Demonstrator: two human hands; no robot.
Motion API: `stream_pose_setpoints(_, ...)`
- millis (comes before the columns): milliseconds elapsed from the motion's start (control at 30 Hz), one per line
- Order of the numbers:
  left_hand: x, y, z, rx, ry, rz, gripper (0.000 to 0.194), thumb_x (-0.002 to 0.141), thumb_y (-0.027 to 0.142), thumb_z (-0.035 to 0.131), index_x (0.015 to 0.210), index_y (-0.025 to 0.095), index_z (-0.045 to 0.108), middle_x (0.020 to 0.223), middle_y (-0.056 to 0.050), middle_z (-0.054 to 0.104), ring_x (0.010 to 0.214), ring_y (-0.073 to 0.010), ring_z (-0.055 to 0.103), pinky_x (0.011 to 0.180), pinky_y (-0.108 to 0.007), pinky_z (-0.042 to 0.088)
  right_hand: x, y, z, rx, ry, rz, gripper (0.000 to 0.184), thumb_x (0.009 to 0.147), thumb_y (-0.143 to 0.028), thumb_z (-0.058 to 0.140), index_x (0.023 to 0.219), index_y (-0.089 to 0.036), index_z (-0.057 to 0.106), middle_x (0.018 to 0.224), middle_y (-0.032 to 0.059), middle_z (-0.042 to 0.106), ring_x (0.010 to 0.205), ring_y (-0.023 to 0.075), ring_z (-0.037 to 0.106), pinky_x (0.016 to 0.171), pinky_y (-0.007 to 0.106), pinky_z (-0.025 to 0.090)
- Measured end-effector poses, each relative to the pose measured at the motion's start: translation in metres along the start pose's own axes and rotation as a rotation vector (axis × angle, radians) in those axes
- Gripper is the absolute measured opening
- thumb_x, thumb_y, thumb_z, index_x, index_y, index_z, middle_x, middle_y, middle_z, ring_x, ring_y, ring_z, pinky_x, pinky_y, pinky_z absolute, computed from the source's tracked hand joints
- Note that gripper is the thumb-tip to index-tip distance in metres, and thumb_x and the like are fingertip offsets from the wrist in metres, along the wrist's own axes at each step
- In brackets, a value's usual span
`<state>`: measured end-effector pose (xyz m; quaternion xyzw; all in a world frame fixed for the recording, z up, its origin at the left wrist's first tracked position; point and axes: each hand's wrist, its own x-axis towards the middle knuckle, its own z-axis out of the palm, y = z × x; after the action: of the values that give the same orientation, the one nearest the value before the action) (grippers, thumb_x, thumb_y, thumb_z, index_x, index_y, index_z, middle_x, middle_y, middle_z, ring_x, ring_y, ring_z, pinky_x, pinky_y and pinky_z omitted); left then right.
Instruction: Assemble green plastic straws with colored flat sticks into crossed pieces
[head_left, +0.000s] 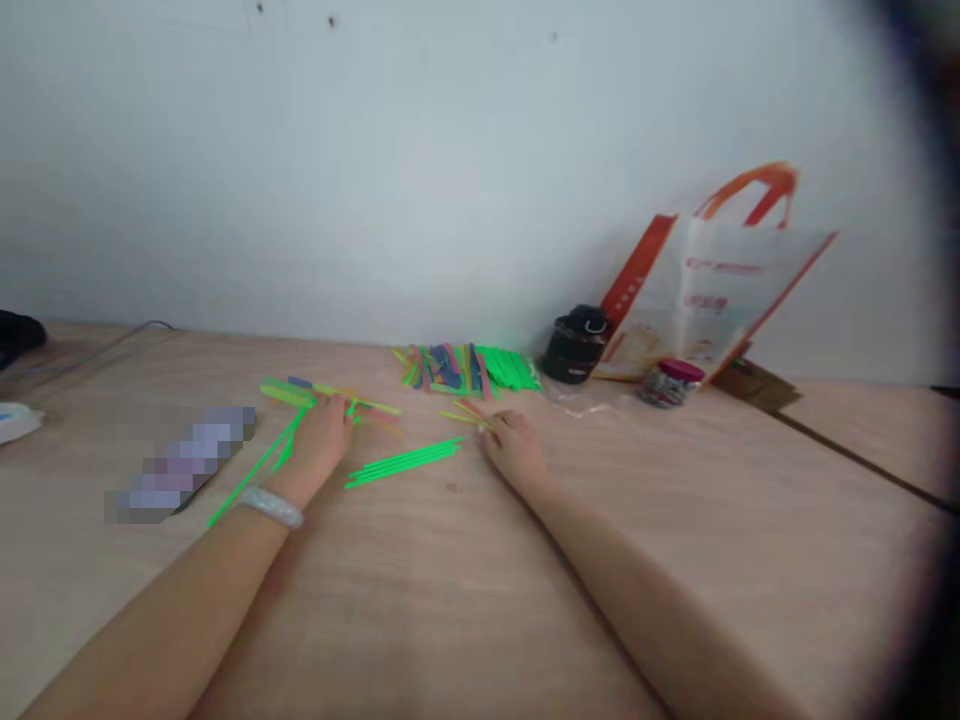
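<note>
Both my arms reach out over a wooden table point(465, 600). My left hand point(319, 447), with a pale bangle point(271, 506) on the wrist, rests among thin green sticks point(259, 465) and its fingers close on a few of them. My right hand point(514, 445) pinches the end of some thin yellow-green sticks point(465, 413). A small bunch of green sticks point(405, 463) lies between the hands. Behind them, a pile of mixed green and coloured sticks point(465, 368) sits near the wall. The picture is blurred.
A black round container point(574, 345) and a small jar with a red lid point(670, 383) stand at the back right, in front of a white and orange bag point(712, 285). A pixelated flat object point(184, 465) lies at left. A white thing point(15, 420) sits at the left edge.
</note>
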<state>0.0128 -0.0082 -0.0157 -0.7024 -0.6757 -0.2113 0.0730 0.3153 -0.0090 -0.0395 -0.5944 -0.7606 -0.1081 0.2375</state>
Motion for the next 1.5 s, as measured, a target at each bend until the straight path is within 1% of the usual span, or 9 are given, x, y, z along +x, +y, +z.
stream_pose_setpoints(167,-0.005,0.014,-0.009,-0.139,0.106,0.111,0.022,0.085,0.018,0.043,0.102,0.014,0.057,0.097,-0.009,0.059,0.091,-0.0206,0.057,0.08,-0.032,0.046,-0.002,-0.009,-0.005,0.266,0.07,-0.043,0.03,0.088,-0.028,0.039,0.101,-0.016,0.064,0.097,0.0092,0.062,0.095,0.019,0.052,0.087,0.031,0.039)
stream_pose_setpoints(267,-0.019,0.037,-0.013,-0.265,0.126,0.26,0.024,0.087,0.018,0.042,0.106,0.016,0.057,0.101,-0.008,0.057,0.09,-0.0181,0.056,0.08,-0.031,0.046,-0.005,-0.024,-0.008,0.571,0.069,0.042,0.036,0.089,-0.039,0.036,0.091,-0.017,0.065,0.086,0.0071,0.063,0.084,0.018,0.055,0.077,0.03,0.043)
stream_pose_setpoints(400,-0.042,0.066,-0.012,-0.302,0.076,0.459,0.023,0.089,0.017,0.041,0.105,0.018,0.057,0.097,-0.006,0.056,0.089,-0.0176,0.054,0.079,-0.031,0.045,-0.013,-0.048,-0.011,1.004,-0.109,0.223,0.045,0.086,-0.052,0.035,0.085,-0.016,0.063,0.068,0.0023,0.058,0.061,0.0144,0.052,0.056,0.026,0.041)
stream_pose_setpoints(500,-0.051,0.075,-0.006,-0.312,0.034,0.541,0.021,0.089,0.016,0.041,0.102,0.019,0.057,0.092,-0.005,0.055,0.087,-0.0172,0.053,0.079,-0.031,0.045,-0.019,-0.059,-0.012,1.129,-0.244,0.218,0.038,0.081,-0.052,0.045,0.07,-0.017,0.058,0.057,-0.0019,0.051,0.052,0.0109,0.046,0.05,0.023,0.036)
stream_pose_setpoints(633,-0.054,0.076,0.001,-0.34,0.019,0.566,0.018,0.09,0.017,0.039,0.095,0.018,0.057,0.089,-0.004,0.053,0.084,-0.0168,0.051,0.077,-0.03,0.046,-0.023,-0.064,-0.013,1.212,-0.313,0.234,0.032,0.078,-0.047,0.052,0.064,-0.018,0.053,0.052,-0.0053,0.045,0.047,0.0086,0.041,0.047,0.021,0.032)
stream_pose_setpoints(933,-0.057,0.077,0.005,-0.358,-0.016,0.567,0.015,0.09,0.016,0.039,0.091,0.018,0.054,0.089,-0.004,0.052,0.085,-0.0168,0.05,0.076,-0.031,0.046,-0.026,-0.071,-0.012,1.222,-0.335,0.263,0.027,0.078,-0.044,0.051,0.066,-0.02,0.049,0.051,-0.0057,0.047,0.046,0.0093,0.042,0.046,0.021,0.032)
stream_pose_setpoints(1333,-0.058,0.084,0.004,-0.205,-0.035,0.499,0.024,0.093,0.023,0.035,0.083,0.017,0.056,0.081,-0.004,0.054,0.077,-0.0169,0.053,0.068,-0.029,0.044,-0.026,-0.074,-0.012,1.176,-0.32,0.25,0.027,0.078,-0.042,0.049,0.064,-0.02,0.048,0.051,-0.005,0.045,0.046,0.0091,0.041,0.045,0.021,0.031)
stream_pose_setpoints(1433,-0.057,0.084,0.005,-0.237,-0.036,0.47,0.023,0.093,0.024,0.035,0.085,0.017,0.056,0.082,-0.004,0.055,0.076,-0.0169,0.054,0.068,-0.029,0.044,-0.021,-0.069,-0.009,1.131,-0.292,0.215,0.028,0.078,-0.045,0.049,0.065,-0.02,0.05,0.049,-0.0053,0.043,0.045,0.0098,0.039,0.045,0.021,0.03)
stream_pose_setpoints(1500,-0.057,0.083,0.004,-0.261,-0.038,0.458,0.024,0.093,0.023,0.035,0.086,0.017,0.057,0.083,-0.005,0.056,0.076,-0.0172,0.055,0.068,-0.029,0.045,-0.015,-0.059,-0.008,1.053,-0.205,0.204,0.029,0.078,-0.045,0.049,0.064,-0.02,0.052,0.049,-0.0043,0.044,0.047,0.0108,0.04,0.046,0.022,0.031)
